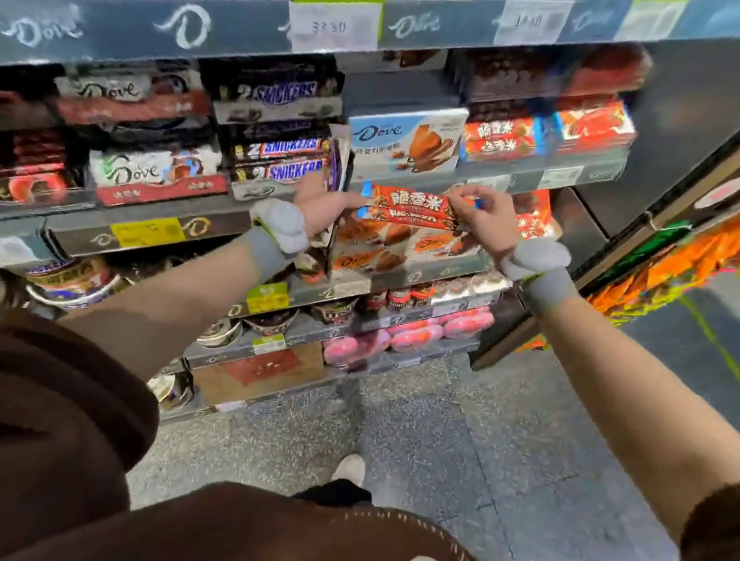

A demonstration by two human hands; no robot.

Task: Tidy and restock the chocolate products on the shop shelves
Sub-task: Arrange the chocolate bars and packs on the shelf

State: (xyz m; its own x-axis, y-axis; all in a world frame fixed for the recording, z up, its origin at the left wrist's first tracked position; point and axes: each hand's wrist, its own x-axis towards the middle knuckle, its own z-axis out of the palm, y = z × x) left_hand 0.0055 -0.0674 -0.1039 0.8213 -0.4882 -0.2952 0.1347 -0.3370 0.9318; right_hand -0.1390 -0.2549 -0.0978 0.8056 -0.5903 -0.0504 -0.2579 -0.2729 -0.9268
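While two red chocolate bars [413, 207] sit stacked between both hands in front of the middle shelf [413, 274], restocking looks mid-way: these are not yet shelved. Left hand [321, 207] grips the left end, fingers hidden behind the wrappers; right hand [486, 214] pinches the right end. Matching red bars [504, 138] fill the shelf above. Three Snickers packs [281, 156] stack left; one blue Dove box [405, 140] stands upright above the hands.

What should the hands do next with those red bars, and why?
Probably lift the red bars up and to the right, onto the shelf with the matching red packs. The left hand and right hand each grip one end, holding the bars in front of a Dove box of a different kind, so they seem not to belong there.
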